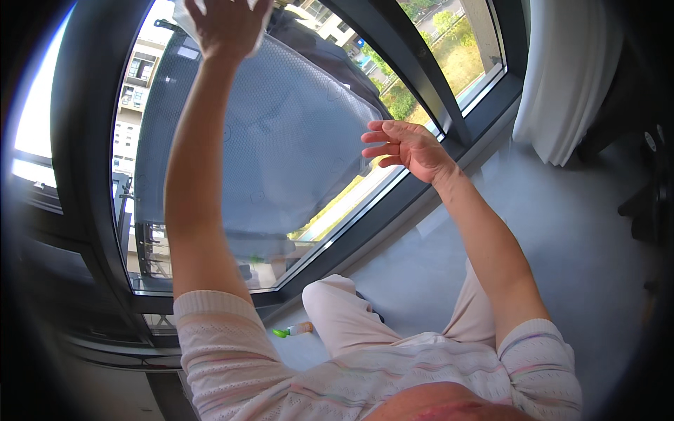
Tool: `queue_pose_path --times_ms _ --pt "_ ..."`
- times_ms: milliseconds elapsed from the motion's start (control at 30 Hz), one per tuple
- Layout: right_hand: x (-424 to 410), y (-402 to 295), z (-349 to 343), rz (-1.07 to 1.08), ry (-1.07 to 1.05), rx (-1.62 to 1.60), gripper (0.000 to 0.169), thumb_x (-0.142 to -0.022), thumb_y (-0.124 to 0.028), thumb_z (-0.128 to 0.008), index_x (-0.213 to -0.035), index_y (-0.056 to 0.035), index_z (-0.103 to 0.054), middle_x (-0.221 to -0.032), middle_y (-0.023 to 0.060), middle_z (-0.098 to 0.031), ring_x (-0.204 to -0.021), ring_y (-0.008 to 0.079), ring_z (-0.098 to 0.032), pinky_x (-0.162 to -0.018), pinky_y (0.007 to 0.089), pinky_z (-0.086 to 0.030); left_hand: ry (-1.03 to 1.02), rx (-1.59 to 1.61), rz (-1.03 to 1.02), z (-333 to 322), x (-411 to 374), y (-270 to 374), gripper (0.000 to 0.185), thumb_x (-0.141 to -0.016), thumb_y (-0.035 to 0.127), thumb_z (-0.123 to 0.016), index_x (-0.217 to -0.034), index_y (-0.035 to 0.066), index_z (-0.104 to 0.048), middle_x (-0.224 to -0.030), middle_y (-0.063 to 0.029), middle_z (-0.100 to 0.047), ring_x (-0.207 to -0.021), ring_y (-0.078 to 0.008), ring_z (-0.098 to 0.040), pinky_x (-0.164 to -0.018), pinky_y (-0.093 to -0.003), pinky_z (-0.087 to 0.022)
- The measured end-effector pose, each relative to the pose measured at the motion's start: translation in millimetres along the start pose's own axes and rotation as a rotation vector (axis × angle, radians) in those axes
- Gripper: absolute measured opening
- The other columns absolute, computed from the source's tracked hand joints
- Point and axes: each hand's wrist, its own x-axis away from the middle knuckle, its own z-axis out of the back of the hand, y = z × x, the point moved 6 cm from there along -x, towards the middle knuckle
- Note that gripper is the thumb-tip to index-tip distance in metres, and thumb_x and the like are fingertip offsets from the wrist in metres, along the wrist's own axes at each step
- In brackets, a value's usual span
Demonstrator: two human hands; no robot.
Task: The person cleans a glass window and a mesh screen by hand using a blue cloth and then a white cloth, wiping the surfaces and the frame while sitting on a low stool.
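My left hand (226, 26) is at the top edge of the view, palm toward the window glass, with its fingers partly cut off. Beneath it lies a white cloth or tissue (256, 46), pressed between the palm and the pane. My right hand (408, 147) holds nothing; its fingers are apart, near the lower right side of the window frame (368, 216). A large bluish dimpled sheet (284, 131) shows through or on the window pane between my arms. Whether it hangs outside or is reflected, I cannot tell.
On the floor by my knee lies a small bottle with a green cap (300, 329). A white curtain (568, 79) hangs at the upper right. Dark objects (650, 205), too dim to name, stand at the right rim. Buildings (139, 68) and greenery (458, 42) show outside.
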Motion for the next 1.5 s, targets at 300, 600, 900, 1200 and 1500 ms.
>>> queue_pose_path --times_ms 300,600,900,1200,1500 --pt "-2.9 -4.7 5.9 -0.019 0.005 0.018 0.035 -0.088 -0.029 -0.060 -0.112 -0.0028 -0.059 -0.101 0.0137 -0.067 -0.087 0.0246 -0.068 -0.065 0.0287 -0.057 -0.355 0.124 -0.447 -25.3 107.9 109.8 0.065 -0.088 0.058 -0.043 -0.142 0.024 -0.032 -0.152 -0.0021 -0.020 -0.140 -0.0218 -0.015 -0.111 -0.0470 -0.007" --pt "-13.1 3.4 11.7 -0.012 0.071 -0.011 0.032 -0.086 -0.027 -0.062 -0.109 -0.0036 -0.062 -0.099 0.0138 -0.067 -0.086 0.0246 -0.068 -0.063 0.0292 -0.057 -0.113 0.051 0.081 -10.2 -27.2 38.2 0.070 -0.089 0.044 -0.046 -0.140 0.000 -0.027 -0.150 -0.0177 -0.018 -0.141 -0.0315 -0.005 -0.113 -0.0480 -0.003" --pt "-4.8 1.0 7.8 -0.001 0.078 0.016 0.031 -0.088 -0.028 -0.061 -0.108 -0.0034 -0.062 -0.100 0.0127 -0.067 -0.086 0.0235 -0.068 -0.065 0.0278 -0.057 -0.325 0.339 -0.408 -35.6 125.4 202.9 0.071 -0.084 0.042 -0.056 -0.140 0.006 -0.032 -0.151 -0.0180 -0.015 -0.142 -0.0316 -0.005 -0.112 -0.0445 0.003" --pt "-17.4 -9.7 23.8 0.025 0.111 0.062 0.035 -0.085 -0.029 -0.064 -0.107 -0.0026 -0.059 -0.097 0.0122 -0.067 -0.083 0.0212 -0.068 -0.060 0.0262 -0.056 -0.022 -0.096 -0.104 -4.4 -40.3 -12.2 0.074 -0.088 0.054 -0.041 -0.140 0.003 -0.029 -0.149 -0.0140 -0.022 -0.140 -0.0298 -0.011 -0.112 -0.0468 -0.006" --pt "-23.1 -2.7 25.3 -0.025 0.150 0.086 0.038 -0.085 -0.030 -0.063 -0.111 -0.0021 -0.059 -0.096 0.0118 -0.067 -0.084 0.0214 -0.068 -0.061 0.0258 -0.054 -0.212 -0.014 -0.062 -23.4 38.0 118.2 0.078 -0.083 0.060 -0.048 -0.136 0.004 -0.036 -0.148 -0.0161 -0.025 -0.139 -0.0334 -0.016 -0.110 -0.0490 -0.009"
